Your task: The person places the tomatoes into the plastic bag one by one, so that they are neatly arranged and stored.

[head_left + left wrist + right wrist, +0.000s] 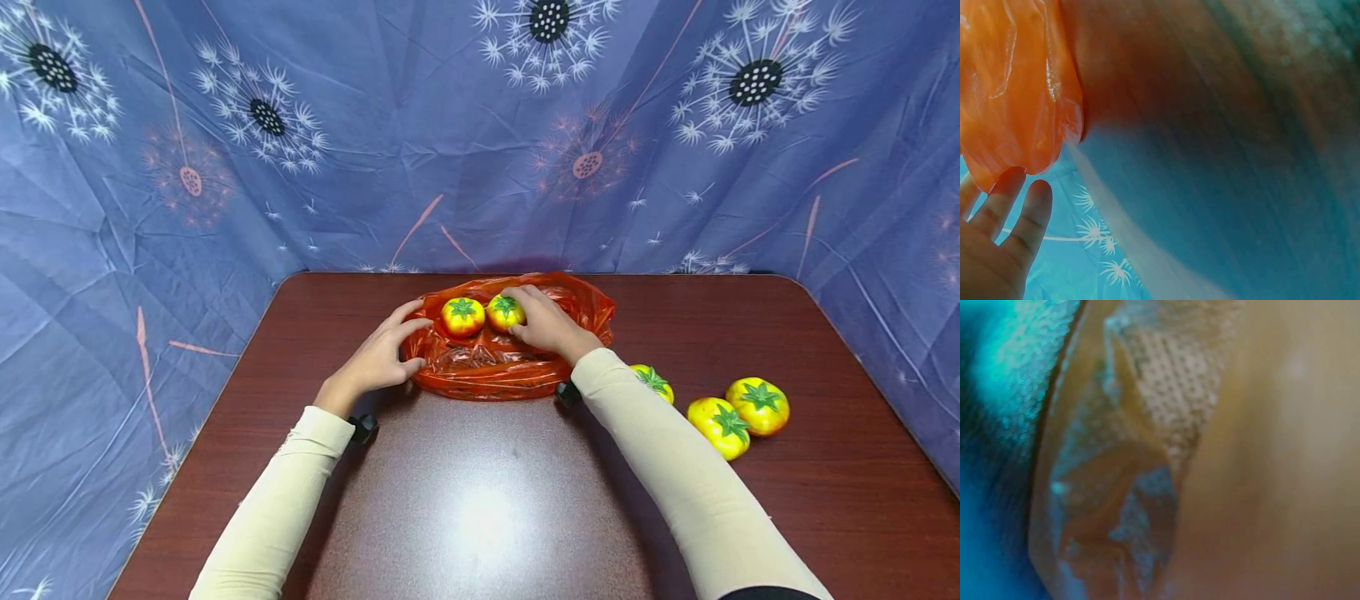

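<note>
A: What is each hand doing?

B: The right hand grasps a round, glossy, yellow-and-red tomato with a star-shaped green top, thumb on the near side, fingers over the far side. It sits in the wrinkled, see-through red plastic bag, just beside a matching yellow-and-red tomato. The left hand is spread at the bag's left edge, fingertips against the film, clutching nothing that I can see.

A: How would you handle this part well?

B: If the tomato is to be let go, I'd rest its weight on the bag first, then part thumb and fingers slowly; anything that smooth and round could roll into its neighbour. The left hand should steady the edge lightly, since thin film probably follows any tug. Mind the small black wrist device near the bag's rim too; it might snag.

A: And the counts?

B: One bag, on one dark reddish-brown table. Two tomatoes in the bag and three to the right: a partly hidden yellow tomato behind the ribbed cream right sleeve, and two yellow tomatoes close together. Five visible; whether sleeve or folds hide others, I can't tell.
</note>
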Demonstrator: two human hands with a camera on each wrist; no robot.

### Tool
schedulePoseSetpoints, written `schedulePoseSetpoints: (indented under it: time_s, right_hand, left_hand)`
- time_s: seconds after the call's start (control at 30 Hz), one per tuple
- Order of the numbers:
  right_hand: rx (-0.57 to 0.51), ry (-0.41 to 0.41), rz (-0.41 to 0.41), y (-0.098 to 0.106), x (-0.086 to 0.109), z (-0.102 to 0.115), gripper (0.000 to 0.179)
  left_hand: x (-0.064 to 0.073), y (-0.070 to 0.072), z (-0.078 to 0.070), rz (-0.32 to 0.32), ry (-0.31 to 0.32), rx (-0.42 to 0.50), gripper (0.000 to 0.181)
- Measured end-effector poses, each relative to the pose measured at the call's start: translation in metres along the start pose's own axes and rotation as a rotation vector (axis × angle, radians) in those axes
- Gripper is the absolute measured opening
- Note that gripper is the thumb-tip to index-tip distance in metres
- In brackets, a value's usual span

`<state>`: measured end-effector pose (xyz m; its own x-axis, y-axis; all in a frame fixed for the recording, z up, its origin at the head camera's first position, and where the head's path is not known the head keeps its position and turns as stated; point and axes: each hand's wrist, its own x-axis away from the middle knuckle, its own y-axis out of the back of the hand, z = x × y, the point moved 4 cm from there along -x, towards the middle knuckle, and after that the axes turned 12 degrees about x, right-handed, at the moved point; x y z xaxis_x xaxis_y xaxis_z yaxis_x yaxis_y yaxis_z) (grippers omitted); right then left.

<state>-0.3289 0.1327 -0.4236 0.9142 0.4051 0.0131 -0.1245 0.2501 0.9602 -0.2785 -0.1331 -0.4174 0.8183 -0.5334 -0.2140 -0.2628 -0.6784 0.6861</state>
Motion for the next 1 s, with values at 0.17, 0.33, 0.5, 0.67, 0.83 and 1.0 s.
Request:
schedulePoseSetpoints:
  time_s: [0.17, 0.33, 0.5, 0.67, 0.83, 1.0]
  right_hand:
    - [0.023, -0.003, -0.001, 0.0, 0.002, -0.001, 0.064]
    - [0.055, 0.008, -0.007, 0.006, 0.005, 0.001, 0.067]
    - [0.111, 0.031, 0.021, 0.02, 0.012, 0.009, 0.072]
    - [0.155, 0.092, 0.025, 0.045, 0.024, 0.024, 0.074]
    - [0.211, 0.17, 0.008, 0.068, 0.042, 0.033, 0.074]
    - [0.24, 0.204, 0.014, 0.084, 0.061, 0.035, 0.074]
  left_hand:
    - [-0.001, -0.001, -0.001, 0.003, -0.001, -0.007, 0.06]
    - [-0.001, -0.002, 0.001, 0.002, -0.004, -0.017, 0.06]
    - [-0.002, -0.003, 0.0, 0.006, 0.002, -0.015, 0.06]
    - [-0.001, -0.001, 0.0, 0.01, 0.023, -0.003, 0.06]
    - [-0.001, -0.002, 0.002, 0.011, 0.026, -0.004, 0.06]
    - [-0.004, -0.003, 0.001, 0.013, 0.023, -0.003, 0.06]
